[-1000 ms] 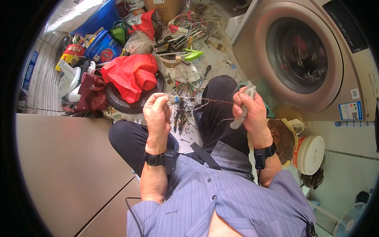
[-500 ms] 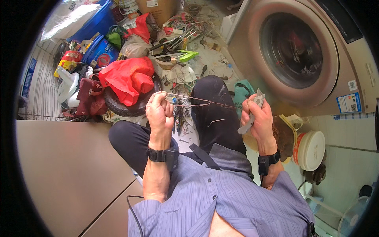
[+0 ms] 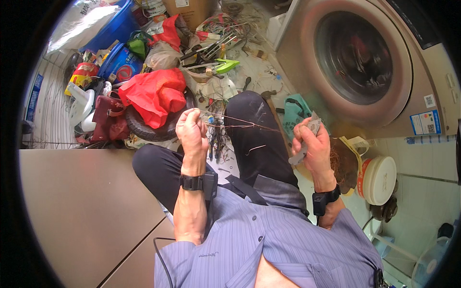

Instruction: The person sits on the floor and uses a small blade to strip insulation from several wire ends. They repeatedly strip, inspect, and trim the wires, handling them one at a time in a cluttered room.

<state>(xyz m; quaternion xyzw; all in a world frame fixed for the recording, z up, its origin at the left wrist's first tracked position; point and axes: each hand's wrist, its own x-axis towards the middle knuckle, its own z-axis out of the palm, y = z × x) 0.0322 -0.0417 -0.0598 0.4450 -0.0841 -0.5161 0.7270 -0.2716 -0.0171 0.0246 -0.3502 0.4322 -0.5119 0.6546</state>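
My left hand [image 3: 191, 132] is closed, with fingertips pinched on thin reddish wire [image 3: 240, 122]. The wire runs as a loose loop from these fingers across my right knee, toward my other hand. My right hand [image 3: 312, 146] is wrapped around a grey utility knife [image 3: 298, 157]. The knife's flat metal end pokes out above the fist and its grey handle below. Whether the wire's far end is gripped by the right fingers cannot be made out. A short bent wire scrap [image 3: 255, 148] lies on my dark trouser leg.
A washing machine [image 3: 302, 62] stands at the upper right. Tools, loose wires and a green-handled tool [image 3: 226, 66] litter the floor ahead. At the left are a tyre [image 3: 137, 129], a red bag [image 3: 156, 93] and a blue bucket [image 3: 117, 62]. A lidded white tub [image 3: 382, 180] stands at the right.
Both hands have shifted slightly, the left a little up and leftward. The wire between them has moved a little left. Both hands keep their hold.
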